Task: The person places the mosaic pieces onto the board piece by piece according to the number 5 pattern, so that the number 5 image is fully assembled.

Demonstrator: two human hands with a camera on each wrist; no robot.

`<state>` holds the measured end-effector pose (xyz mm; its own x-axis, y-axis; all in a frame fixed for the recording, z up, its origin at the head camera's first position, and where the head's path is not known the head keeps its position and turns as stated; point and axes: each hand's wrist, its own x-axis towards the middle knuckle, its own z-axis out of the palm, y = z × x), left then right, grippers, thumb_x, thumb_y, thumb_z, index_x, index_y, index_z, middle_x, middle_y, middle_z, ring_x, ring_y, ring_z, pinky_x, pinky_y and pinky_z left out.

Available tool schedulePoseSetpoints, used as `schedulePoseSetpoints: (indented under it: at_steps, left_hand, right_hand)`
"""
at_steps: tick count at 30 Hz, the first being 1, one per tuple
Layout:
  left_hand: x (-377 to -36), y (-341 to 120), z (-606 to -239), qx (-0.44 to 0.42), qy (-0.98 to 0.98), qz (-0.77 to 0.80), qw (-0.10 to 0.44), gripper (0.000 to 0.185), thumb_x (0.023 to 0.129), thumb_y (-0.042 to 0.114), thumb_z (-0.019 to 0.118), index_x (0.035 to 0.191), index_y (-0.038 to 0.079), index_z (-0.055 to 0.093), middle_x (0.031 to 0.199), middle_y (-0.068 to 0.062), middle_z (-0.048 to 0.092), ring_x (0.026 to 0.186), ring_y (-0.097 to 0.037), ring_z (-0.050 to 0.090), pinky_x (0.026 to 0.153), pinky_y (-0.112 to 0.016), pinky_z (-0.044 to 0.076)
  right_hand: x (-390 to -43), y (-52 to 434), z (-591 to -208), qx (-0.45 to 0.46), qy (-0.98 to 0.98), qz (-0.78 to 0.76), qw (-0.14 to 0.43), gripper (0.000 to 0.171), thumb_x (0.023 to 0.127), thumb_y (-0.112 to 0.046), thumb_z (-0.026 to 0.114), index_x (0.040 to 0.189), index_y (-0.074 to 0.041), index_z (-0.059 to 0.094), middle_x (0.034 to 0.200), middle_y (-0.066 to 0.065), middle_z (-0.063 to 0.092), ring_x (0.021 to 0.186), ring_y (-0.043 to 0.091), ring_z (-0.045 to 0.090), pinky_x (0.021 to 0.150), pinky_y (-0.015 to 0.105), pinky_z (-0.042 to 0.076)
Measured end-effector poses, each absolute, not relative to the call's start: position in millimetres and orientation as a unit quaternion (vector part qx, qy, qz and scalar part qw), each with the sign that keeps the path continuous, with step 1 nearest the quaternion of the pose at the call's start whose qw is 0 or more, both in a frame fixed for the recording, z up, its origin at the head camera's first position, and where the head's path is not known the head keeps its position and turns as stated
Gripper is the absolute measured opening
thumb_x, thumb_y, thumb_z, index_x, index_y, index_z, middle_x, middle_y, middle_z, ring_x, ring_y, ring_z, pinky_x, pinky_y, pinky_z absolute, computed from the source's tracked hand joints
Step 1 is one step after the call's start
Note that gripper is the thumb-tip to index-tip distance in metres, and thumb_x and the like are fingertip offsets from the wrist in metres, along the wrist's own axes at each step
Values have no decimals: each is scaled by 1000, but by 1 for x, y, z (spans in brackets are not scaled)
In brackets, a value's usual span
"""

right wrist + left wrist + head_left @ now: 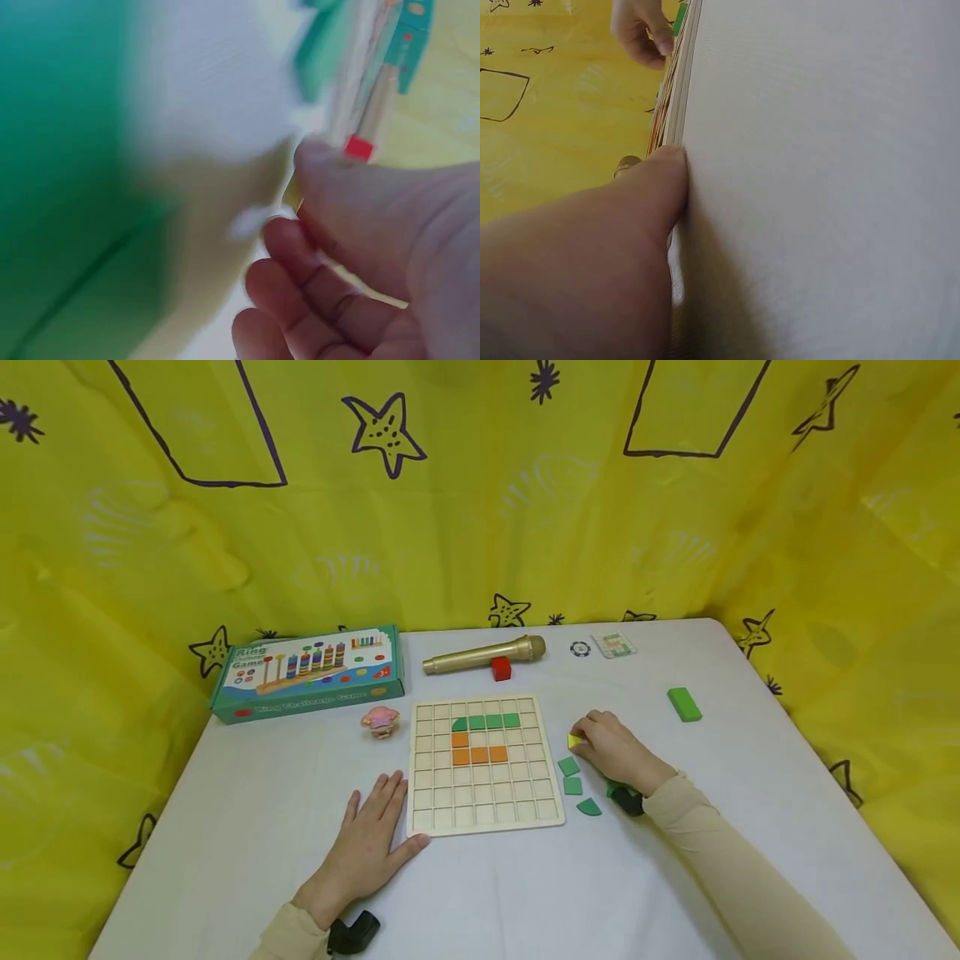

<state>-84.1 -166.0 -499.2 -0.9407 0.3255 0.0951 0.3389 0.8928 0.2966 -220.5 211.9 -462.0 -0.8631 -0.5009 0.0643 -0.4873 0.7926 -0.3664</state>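
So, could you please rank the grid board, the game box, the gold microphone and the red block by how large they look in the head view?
1. Grid board
2. Game box, though it lies farther back
3. Gold microphone
4. Red block

Desk (pixel 480 893): white. Backdrop cloth (pixel 465 510): yellow, dark purple stars and outlines. Grid board (pixel 483 797): pale wood, bearing green tiles (pixel 486 722) and orange tiles (pixel 477 753). Loose pieces (pixel 573 777): green. Small piece (pixel 573 741) at right hand (pixel 615 750): yellow. Microphone (pixel 483 655): gold. Cube (pixel 501 669): red. Game box (pixel 309 672): teal.
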Motion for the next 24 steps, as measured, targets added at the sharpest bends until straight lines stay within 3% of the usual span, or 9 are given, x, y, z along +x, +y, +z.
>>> schedulePoseSetpoints:
  at_steps: [5,8,12,24]
  left_hand:
    - [-84,-166,-501,-168,-973,-157,20,86,94,56,55,148,-7,33,156,-19,28,144,-37,19,109,-64,10]
    - [-84,-167,-502,-163,-975,-150,11,87,94,58,54,149,-6,32,157,-17,27,145,-36,17,109,-64,9]
    - [-83,-167,-503,-162,-975,-152,4,88,94,59,53,150,-5,30,157,-16,25,145,-35,16,110,-63,9]
    - [-85,-165,-500,-170,-974,-151,23,86,94,57,54,149,-6,32,156,-18,28,144,-37,19,109,-64,10]
  right_hand:
    - [-216,180,-448,-245,938,-239,51,23,92,-6,68,111,8,65,99,11,63,89,24,56,81,40,49]
    - [-213,158,-446,-262,931,-246,60,25,91,-6,69,112,7,64,94,8,62,86,22,55,80,38,49]
    - [-212,139,-451,-271,931,-237,55,19,88,-8,73,103,2,66,84,2,59,82,21,53,77,37,47]
    - [-213,127,-459,-321,928,-189,4,6,84,-7,77,82,-5,71,81,1,65,81,20,56,75,34,48]
